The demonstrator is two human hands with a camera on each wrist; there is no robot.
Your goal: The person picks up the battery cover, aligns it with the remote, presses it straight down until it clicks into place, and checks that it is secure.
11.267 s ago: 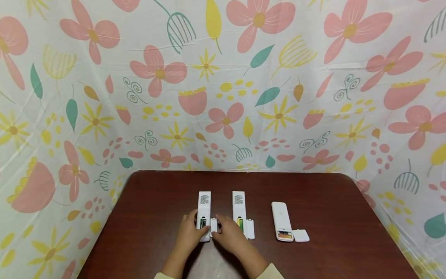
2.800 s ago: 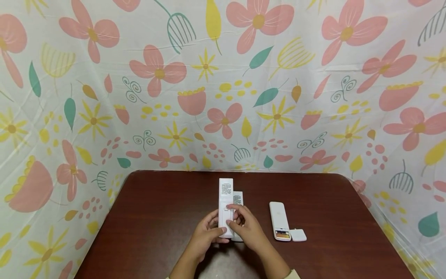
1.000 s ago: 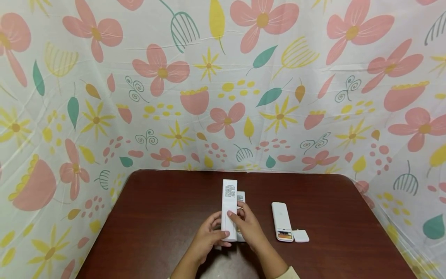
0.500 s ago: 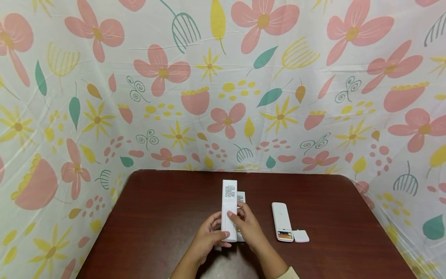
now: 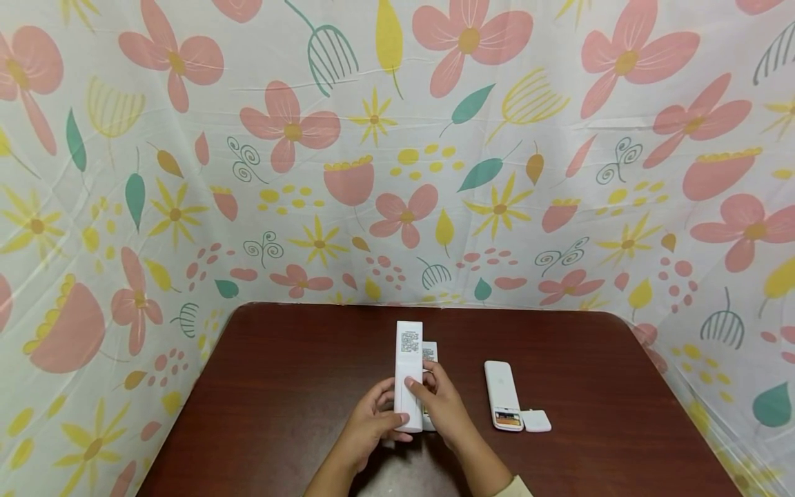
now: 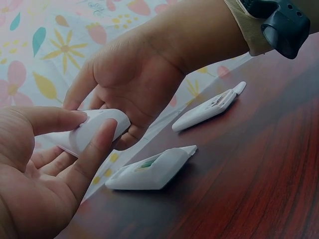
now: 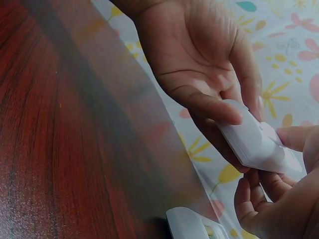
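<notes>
While both hands are engaged with one white remote control, its back faces upward and its printed label lies at the end toward the far edge of the desk. The remote control is held clear of the surface, about midway between the left and right edges. The left hand grips the lower end, with the thumb across the back and the fingers curled at the left side and beneath. The right hand grips the opposite side, with the thumb pressed flat on the back and the fingers bent at the right side.

Directly behind the held unit, a second remote control rests on the desk, partly hidden in the head view. The left wrist view shows a green battery in its uncovered compartment. Between the right hand and the right edge of the desk lies a third remote control, back up, its uncovered battery compartment toward the near edge. A detached cover lies just beside that compartment, on the side of the right edge. Patterned fabric hangs behind the far edge and along both side edges.
</notes>
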